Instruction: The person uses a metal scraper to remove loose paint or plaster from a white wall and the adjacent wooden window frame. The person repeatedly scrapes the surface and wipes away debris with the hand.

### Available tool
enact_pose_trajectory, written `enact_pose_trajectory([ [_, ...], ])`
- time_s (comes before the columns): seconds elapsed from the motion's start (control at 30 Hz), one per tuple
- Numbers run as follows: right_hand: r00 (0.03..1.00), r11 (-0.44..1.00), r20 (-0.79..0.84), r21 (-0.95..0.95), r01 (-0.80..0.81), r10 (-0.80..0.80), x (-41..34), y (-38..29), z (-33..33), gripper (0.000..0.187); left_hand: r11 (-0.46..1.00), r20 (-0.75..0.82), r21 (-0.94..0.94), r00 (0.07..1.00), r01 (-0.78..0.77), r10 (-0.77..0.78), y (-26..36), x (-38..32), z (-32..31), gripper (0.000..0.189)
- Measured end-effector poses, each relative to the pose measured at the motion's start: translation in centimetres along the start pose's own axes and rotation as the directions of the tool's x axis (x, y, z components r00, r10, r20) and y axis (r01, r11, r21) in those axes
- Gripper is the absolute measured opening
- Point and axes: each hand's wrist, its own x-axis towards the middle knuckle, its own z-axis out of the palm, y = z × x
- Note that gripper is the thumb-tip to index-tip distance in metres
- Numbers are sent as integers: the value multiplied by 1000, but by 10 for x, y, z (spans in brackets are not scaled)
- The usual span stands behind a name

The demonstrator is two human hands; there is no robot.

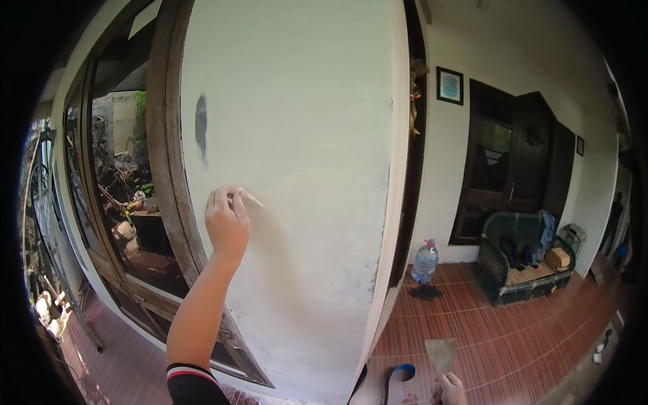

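In the head view, my left hand [228, 212] is raised against a pale painted wall [314, 152]. Pinched in its fingers is a thin pale sheet [252, 196], perhaps sandpaper, lying at the wall surface; most of it is hidden by the fingers. Above it, near the wooden frame, the wall shows a dark grey patch [201, 126]. Low on the right, my right hand [450, 389] grips a putty knife [440, 354] by its handle, blade upward, away from the wall and over the tiled floor.
A brown wooden window frame [169, 152] borders the wall on the left, near a metal ladder-like frame [55, 217]. Rightward stand a large water bottle [425, 262], a dark cloth [426, 292] and a green wicker seat [526, 253] on reddish tiles [471, 314].
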Motion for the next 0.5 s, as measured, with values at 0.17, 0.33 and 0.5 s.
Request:
enact_pose_trajectory([
  [0.17,987,989,67,-5,150,-149,1,-60,14,20,917,104,-45,911,-396,398,-14,-63,-11,20],
  [0.33,852,869,210,-21,494,-480,-14,-156,56,18,882,132,-184,878,-435,460,16,-52,-6,26],
  [0.5,602,665,321,139,734,-731,-20,-253,126,22,813,-118,-215,841,-541,528,79,-2,31,25],
])
